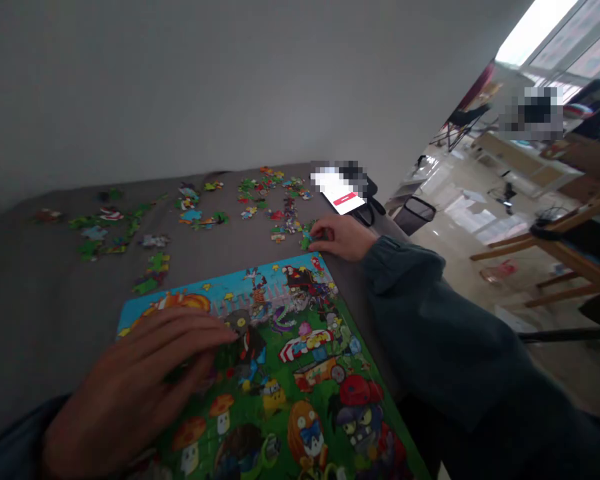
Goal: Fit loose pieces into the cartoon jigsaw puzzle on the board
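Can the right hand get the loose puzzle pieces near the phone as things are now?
Probably yes. The right hand already rests at the edge of those loose pieces on the grey table, and nothing lies between them.

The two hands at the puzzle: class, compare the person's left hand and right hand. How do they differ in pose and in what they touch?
The left hand lies flat with fingers spread on the assembled puzzle board; the right hand is curled, fingertips at the loose puzzle pieces beyond the board. The left hand is near the camera and looks large; the right hand reaches farther out and looks small. Both come out of dark sleeves and rest over the grey table.
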A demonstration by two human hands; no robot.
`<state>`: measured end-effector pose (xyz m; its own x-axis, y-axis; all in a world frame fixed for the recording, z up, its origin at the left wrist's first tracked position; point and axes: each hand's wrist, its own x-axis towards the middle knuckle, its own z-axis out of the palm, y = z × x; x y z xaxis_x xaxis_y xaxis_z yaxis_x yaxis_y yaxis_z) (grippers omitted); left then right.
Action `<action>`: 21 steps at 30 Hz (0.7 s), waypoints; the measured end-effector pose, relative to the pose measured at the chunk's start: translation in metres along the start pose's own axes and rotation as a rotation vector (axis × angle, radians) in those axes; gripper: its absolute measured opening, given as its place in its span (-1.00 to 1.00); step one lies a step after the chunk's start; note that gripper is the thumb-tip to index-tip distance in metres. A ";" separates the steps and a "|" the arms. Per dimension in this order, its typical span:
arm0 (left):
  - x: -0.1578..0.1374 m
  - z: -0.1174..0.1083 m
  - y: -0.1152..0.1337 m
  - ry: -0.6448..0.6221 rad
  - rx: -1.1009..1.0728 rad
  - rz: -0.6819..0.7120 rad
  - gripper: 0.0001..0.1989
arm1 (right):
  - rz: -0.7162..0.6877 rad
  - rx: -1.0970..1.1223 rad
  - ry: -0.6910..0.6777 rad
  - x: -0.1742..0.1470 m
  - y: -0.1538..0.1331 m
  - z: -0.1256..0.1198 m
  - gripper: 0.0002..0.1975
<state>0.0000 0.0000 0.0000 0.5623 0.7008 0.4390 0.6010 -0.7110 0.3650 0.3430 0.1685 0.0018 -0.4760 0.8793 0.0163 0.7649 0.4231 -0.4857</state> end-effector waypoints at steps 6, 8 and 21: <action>-0.003 0.000 -0.019 -0.038 0.032 -0.031 -0.65 | -0.016 0.069 -0.111 0.006 0.000 0.002 -0.71; -0.003 0.001 -0.021 -0.044 0.031 -0.036 -0.63 | -0.042 0.097 -0.137 0.006 0.002 0.000 -0.70; 0.009 0.006 -0.019 -0.159 0.061 0.062 -0.76 | -0.402 0.440 -0.855 -0.045 -0.074 -0.003 -0.79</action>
<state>-0.0026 0.0204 -0.0080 0.6792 0.6598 0.3215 0.5933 -0.7514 0.2888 0.3093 0.0987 0.0395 -0.9405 0.1702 -0.2939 0.3379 0.3820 -0.8602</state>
